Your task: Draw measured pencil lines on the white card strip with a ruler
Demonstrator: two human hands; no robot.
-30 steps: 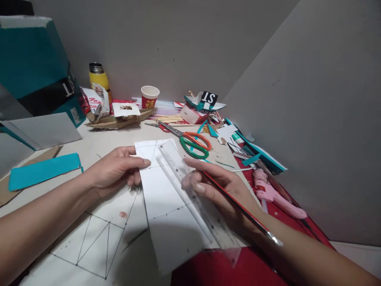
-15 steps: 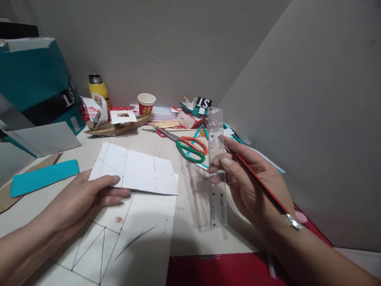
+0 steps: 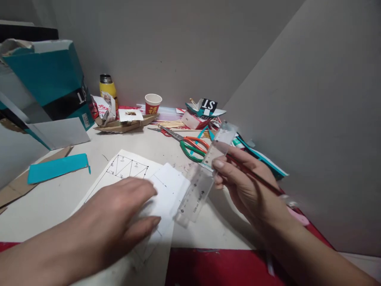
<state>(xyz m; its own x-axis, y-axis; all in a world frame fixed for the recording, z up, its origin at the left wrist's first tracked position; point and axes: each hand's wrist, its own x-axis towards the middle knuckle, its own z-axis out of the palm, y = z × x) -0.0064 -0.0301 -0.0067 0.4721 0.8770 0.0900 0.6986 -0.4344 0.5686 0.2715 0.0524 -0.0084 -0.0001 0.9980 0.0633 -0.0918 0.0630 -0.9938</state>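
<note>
My left hand [image 3: 125, 214] is over the drawn paper sheet [image 3: 98, 184], its thumb and fingers apart. Just beyond its fingertips is a small white card [image 3: 169, 188] with pencil lines, blurred by motion; the hand hides part of it. On the right, my right hand [image 3: 244, 174] is closed around a clear plastic ruler [image 3: 195, 190], tilted with its lower end toward the card. A red and black pencil [image 3: 253, 172] is tucked in the same hand. The sheet carries line drawings with triangles and small marks.
Scissors [image 3: 190, 147] with orange and green handles lie past the ruler. At the back stand a paper cup [image 3: 153, 104], a yellow bottle [image 3: 107, 87] and a cardboard boat shape [image 3: 125, 126]. A teal box [image 3: 47, 75] and a teal strip [image 3: 58, 169] are at left.
My left hand has turned over and moved right, its thumb no longer pinching the card. The card has shifted right and down. The ruler has tipped from upright to slanting.
</note>
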